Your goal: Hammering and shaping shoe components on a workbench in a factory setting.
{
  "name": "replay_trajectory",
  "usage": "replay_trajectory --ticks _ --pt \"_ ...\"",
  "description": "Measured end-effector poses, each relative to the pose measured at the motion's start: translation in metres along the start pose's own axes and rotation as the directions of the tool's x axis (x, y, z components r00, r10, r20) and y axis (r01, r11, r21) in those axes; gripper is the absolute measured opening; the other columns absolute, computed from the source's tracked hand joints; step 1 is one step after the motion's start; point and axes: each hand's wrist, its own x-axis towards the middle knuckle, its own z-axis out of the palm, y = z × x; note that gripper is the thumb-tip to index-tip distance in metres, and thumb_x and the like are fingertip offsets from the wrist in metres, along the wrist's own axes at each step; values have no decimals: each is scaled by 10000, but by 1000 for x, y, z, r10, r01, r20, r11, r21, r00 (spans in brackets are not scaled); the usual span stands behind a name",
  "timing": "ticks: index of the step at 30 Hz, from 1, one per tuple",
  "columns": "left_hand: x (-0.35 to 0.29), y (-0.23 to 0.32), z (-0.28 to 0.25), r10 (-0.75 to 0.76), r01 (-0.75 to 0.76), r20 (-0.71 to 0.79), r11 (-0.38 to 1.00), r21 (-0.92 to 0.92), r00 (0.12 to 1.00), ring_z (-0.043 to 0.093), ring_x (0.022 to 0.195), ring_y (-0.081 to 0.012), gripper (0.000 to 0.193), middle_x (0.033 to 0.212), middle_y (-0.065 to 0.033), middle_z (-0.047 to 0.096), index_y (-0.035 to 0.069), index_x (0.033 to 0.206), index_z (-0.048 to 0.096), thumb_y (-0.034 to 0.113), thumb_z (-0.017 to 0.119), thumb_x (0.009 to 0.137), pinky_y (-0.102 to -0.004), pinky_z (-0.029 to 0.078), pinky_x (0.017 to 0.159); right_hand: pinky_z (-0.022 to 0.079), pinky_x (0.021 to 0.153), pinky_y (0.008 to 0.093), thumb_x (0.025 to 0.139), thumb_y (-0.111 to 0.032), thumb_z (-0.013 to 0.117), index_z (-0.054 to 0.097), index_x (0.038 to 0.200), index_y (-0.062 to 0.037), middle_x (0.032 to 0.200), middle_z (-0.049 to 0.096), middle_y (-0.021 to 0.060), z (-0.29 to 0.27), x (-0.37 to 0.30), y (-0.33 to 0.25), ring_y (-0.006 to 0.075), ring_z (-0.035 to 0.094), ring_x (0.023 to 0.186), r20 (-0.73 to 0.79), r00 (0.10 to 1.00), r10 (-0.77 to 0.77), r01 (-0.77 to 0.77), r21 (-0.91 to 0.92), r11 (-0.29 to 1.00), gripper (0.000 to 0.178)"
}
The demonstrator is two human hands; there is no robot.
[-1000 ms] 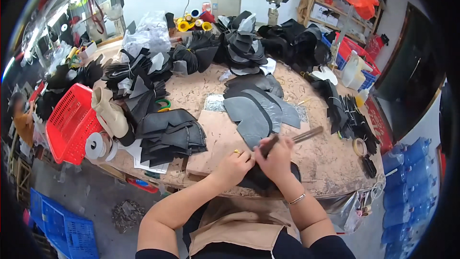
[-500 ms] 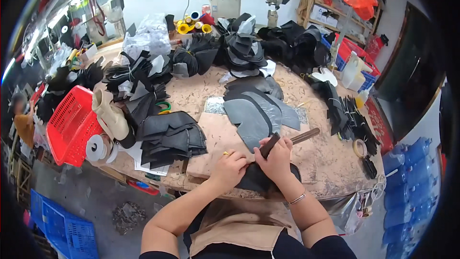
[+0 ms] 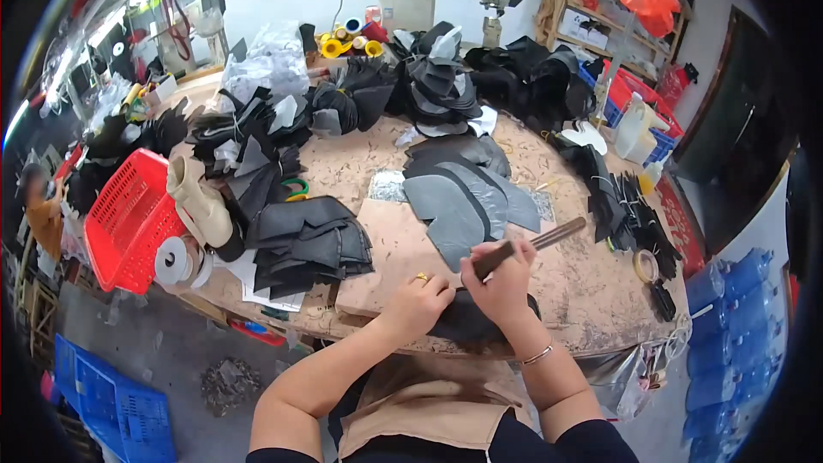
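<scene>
The right hand (image 3: 501,290) has its grip closed around a brown bar-shaped tool (image 3: 557,233); the exact tool type cannot be determined. The tool's long axis runs obliquely, with its exposed end pointing forward and to the right. The black flat piece (image 3: 470,323) lies at the near edge of the surface (image 3: 591,313), directly on the person's side of the right grip. The left hand (image 3: 416,307) is at the piece's left side, fingers together; whether that grip pinches the piece cannot be told. Both hands are equally near it.
</scene>
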Motion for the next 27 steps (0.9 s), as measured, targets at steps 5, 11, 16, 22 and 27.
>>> replay_trajectory --ticks 5,11,16,22,27 --pt "-3 2 3 -75 74 57 997 20 996 597 859 -248 171 943 -46 625 79 941 670 82 656 771 -373 482 768 373 836 399 711 -167 762 613 862 -100 772 606 23 15 -7 3 246 570 772 -17 1000 15 -16 -26 1000 222" --pt "-7 8 -5 -219 194 -136 965 -176 966 575 946 -247 195 928 -23 632 105 930 695 65 674 740 -377 460 824 371 841 397 711 -168 766 611 873 -97 789 600 31 14 -9 4 240 568 791 14 998 54 -53 -9 999 236" --pt "-9 9 -7 -101 102 -21 994 35 995 584 957 -236 266 922 -14 628 117 973 696 91 658 711 -362 465 830 368 843 402 709 -161 765 612 863 -93 802 605 36 9 -1 3 240 568 797 79 992 95 -97 29 995 227" --pt "-5 13 -10 -33 31 15 993 110 999 596 901 -233 309 942 -17 620 104 1018 682 107 632 713 -366 478 792 374 827 387 703 -150 759 607 828 -99 735 633 -13 14 -8 0 230 574 757 -10 999 38 -38 -8 999 203" --pt "-10 11 -5 -87 87 3 995 50 996 592 905 -239 338 962 -33 612 80 1048 664 90 634 711 -366 480 786 372 828 381 708 -160 763 605 845 -110 725 629 -17 7 -5 -1 237 576 767 3 996 87 -87 44 995 215"
